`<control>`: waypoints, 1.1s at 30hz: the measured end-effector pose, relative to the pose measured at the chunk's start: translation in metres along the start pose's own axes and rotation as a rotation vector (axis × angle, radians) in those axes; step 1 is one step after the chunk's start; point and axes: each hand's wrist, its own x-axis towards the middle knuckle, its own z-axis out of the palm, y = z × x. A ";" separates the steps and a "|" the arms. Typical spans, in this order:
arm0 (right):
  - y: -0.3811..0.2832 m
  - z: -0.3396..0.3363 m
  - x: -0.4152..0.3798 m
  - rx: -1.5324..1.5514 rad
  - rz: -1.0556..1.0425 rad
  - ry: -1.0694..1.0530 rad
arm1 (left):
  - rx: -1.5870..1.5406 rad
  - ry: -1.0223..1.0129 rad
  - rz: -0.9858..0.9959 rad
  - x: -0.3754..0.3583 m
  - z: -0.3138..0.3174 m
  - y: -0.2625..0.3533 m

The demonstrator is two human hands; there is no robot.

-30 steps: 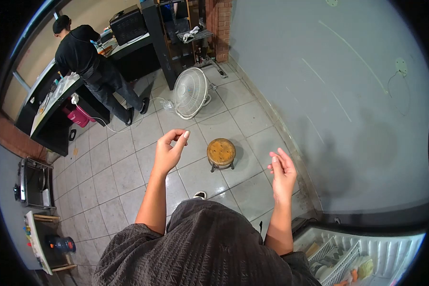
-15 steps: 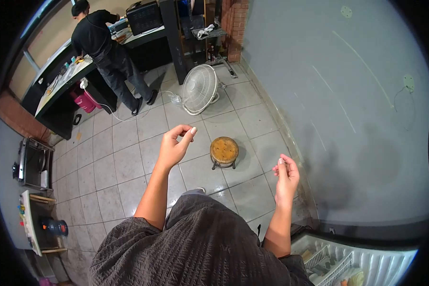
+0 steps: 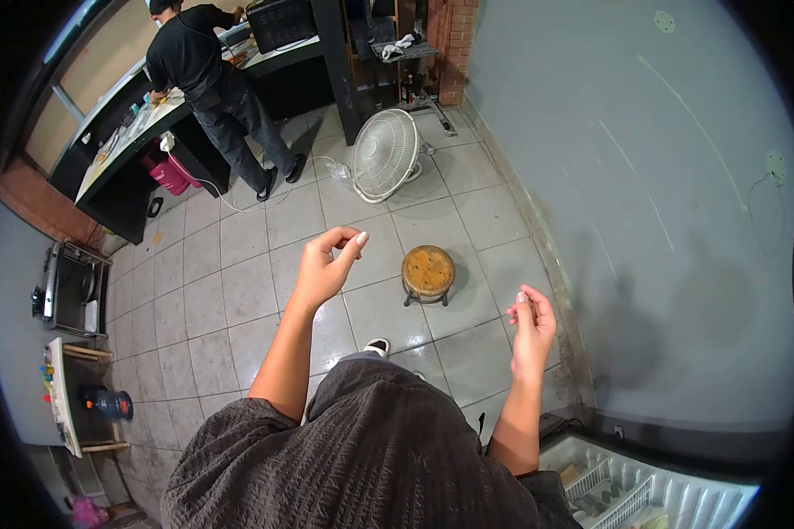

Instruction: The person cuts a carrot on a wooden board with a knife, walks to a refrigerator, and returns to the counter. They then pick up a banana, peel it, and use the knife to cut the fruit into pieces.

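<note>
My left hand (image 3: 329, 263) is raised in front of me, its fingers curled and the thumb tip resting by the index finger, with nothing visible in it. On the right side, my right hand (image 3: 531, 331) is held up with loosely curled fingers against the thumb, also without a visible object. Between and beyond the hands stands a round stool (image 3: 429, 271) with a worn yellow-brown seat and dark legs. Neither hand touches it. The toe of a shoe (image 3: 378, 346) shows below the left hand.
A white fan (image 3: 385, 156) stands on the tiled floor (image 3: 265, 300) ahead, its cord running left. Another person (image 3: 198, 75) works at a counter (image 3: 132, 145). A grey wall (image 3: 679, 220) rises on the right. An opened white chest with wire baskets (image 3: 657, 489) sits at lower right.
The view has shifted, so the stool, fan and counter sit slightly higher and farther right. A shoe has come into view below. Both hands keep nearly the same pose.
</note>
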 end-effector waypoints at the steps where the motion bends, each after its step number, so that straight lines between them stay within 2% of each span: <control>1: 0.000 0.001 0.001 0.003 0.001 -0.002 | -0.004 -0.002 0.006 0.001 -0.001 0.000; 17: -0.001 0.022 0.014 -0.001 0.018 -0.044 | 0.008 0.036 -0.020 0.008 -0.016 -0.007; 23: 0.009 0.024 0.020 0.118 -0.031 -0.032 | 0.021 0.045 -0.013 0.008 -0.020 -0.007; 28: 0.008 0.021 0.020 0.083 -0.013 -0.068 | 0.043 0.026 -0.012 0.013 -0.016 -0.007; 33: 0.001 0.019 0.019 0.019 0.003 -0.003 | 0.048 0.000 -0.012 0.020 -0.011 -0.004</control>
